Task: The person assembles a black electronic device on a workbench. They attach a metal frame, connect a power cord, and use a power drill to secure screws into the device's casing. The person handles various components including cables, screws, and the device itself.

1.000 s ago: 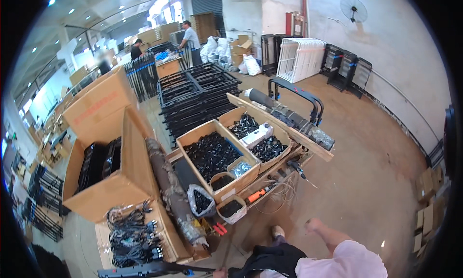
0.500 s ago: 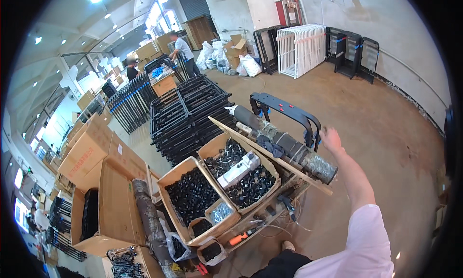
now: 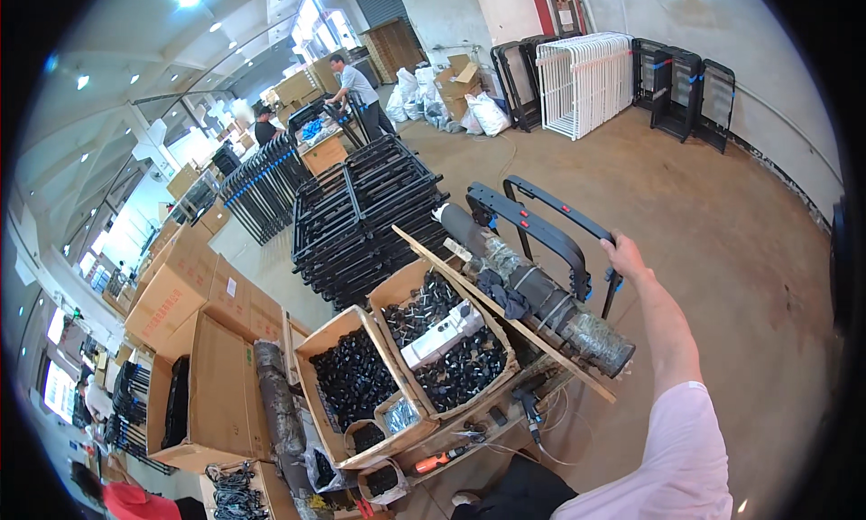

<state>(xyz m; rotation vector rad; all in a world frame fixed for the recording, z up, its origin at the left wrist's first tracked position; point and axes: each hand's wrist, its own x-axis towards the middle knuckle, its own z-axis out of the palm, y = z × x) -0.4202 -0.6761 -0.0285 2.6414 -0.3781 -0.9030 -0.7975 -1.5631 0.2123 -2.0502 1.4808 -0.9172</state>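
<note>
My right hand [image 3: 624,255] is closed around the corner of a black metal tube frame [image 3: 561,208] with small red marks. That frame stands to the right of a similar black frame [image 3: 532,224], with a gap between their top bars. Both are just beyond a wrapped roll [image 3: 538,281], which is bound in worn plastic and lies along the far side of the workbench. My left hand is outside the picture.
Cardboard boxes of small black parts [image 3: 356,362] sit on the bench, with a white box [image 3: 442,335] among them. A wooden board [image 3: 505,317] borders them. An orange-handled tool [image 3: 439,461] lies in front. Stacked black frames [image 3: 361,218] stand beyond; other people work farther off.
My right hand has closed on a black frame. That frame now stands apart to the right of its neighbour. A person in red has come into view at the lower left.
</note>
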